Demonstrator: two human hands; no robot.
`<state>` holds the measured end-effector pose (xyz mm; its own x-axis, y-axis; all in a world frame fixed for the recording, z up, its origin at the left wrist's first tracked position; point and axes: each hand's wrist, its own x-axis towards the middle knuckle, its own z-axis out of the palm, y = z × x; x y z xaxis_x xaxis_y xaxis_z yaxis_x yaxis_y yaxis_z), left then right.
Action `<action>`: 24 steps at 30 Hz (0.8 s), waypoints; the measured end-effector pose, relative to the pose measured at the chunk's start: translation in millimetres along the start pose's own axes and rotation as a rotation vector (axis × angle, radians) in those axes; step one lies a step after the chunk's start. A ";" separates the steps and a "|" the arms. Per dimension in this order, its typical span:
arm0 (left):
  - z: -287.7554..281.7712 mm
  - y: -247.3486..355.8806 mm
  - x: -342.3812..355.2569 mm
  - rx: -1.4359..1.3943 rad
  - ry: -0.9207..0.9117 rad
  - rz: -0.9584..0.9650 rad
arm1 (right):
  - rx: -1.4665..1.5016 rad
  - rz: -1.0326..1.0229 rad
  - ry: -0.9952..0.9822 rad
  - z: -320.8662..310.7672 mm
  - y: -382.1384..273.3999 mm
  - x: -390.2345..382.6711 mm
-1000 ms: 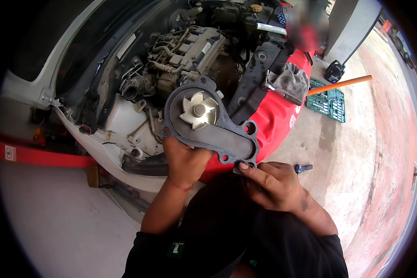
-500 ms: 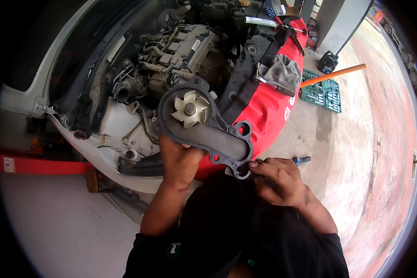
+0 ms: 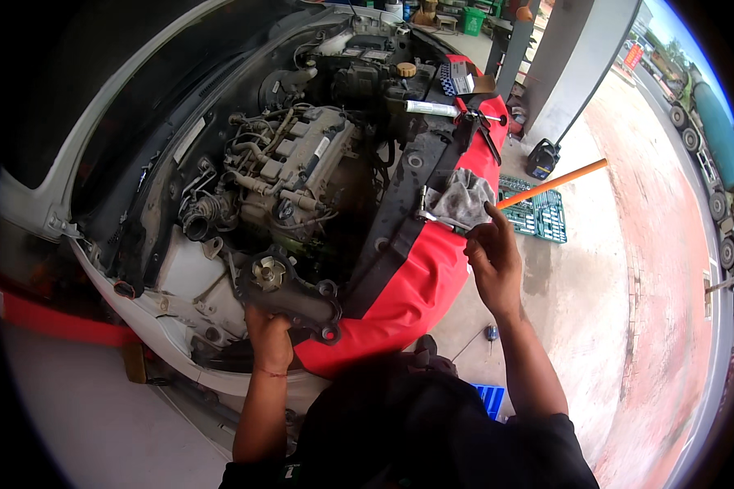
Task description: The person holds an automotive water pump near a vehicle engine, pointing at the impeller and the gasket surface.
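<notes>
A dark metal water pump [image 3: 311,303] with a pale, vaned impeller is held in my left hand [image 3: 269,341], fingers closed around its lower left edge. It hangs over the near side of the open engine bay, impeller facing up. My right hand [image 3: 494,265] is raised over the red fender cover [image 3: 400,285], fingers partly stretched and apart, with nothing visible in them. Just beyond its fingertips lie a grey cloth [image 3: 462,200] and a ratchet wrench [image 3: 425,204], whose handle runs toward my fingers.
The engine [image 3: 302,159] fills the bay's middle. Farther along the car's front edge lie a caulking gun [image 3: 432,108] and a small box [image 3: 465,80]. An orange bar [image 3: 556,182] crosses above a green socket case [image 3: 551,218] on the floor. A pillar [image 3: 583,61] stands behind.
My right hand has left the pump's narrow end and moved up and right toward the cloth and ratchet. The pump in my left hand has dropped lower, and the view has shifted.
</notes>
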<state>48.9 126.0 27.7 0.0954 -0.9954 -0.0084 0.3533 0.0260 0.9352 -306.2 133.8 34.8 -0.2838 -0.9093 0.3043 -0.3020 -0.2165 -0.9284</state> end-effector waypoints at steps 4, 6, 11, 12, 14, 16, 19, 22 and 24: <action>-10.6 -16.3 13.8 -0.054 0.059 -0.005 | -0.277 -0.051 0.037 13.0 -2.5 95.1; -14.4 -22.7 21.0 -0.034 0.078 -0.015 | -0.463 -0.205 0.046 19.2 20.7 148.4; -26.3 -41.8 29.4 -0.052 0.137 -0.009 | -0.814 -0.022 0.335 26.3 70.6 273.9; -29.0 -46.6 32.6 -0.052 0.141 0.003 | -0.900 0.067 0.393 20.3 88.8 289.8; -36.2 -57.3 32.6 -0.042 0.166 0.017 | -0.982 0.286 0.353 -1.2 133.1 305.3; -47.9 -68.5 29.1 -0.016 0.219 0.005 | -1.020 0.451 0.289 -5.1 154.1 313.0; -58.1 -74.8 26.0 0.047 0.250 -0.030 | -1.025 0.576 0.194 -5.1 172.8 307.2; -63.5 -69.6 23.3 0.119 0.280 -0.034 | -1.002 0.592 0.157 5.5 165.8 302.5; -64.0 -69.5 25.7 0.213 0.244 -0.044 | -1.035 0.455 0.217 -6.3 179.4 301.6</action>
<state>86.4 104.5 -60.2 0.3137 -0.9430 -0.1107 0.1617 -0.0618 0.9849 -451.6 -177.1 -38.6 -0.6783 -0.7266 0.1096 -0.7058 0.6028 -0.3721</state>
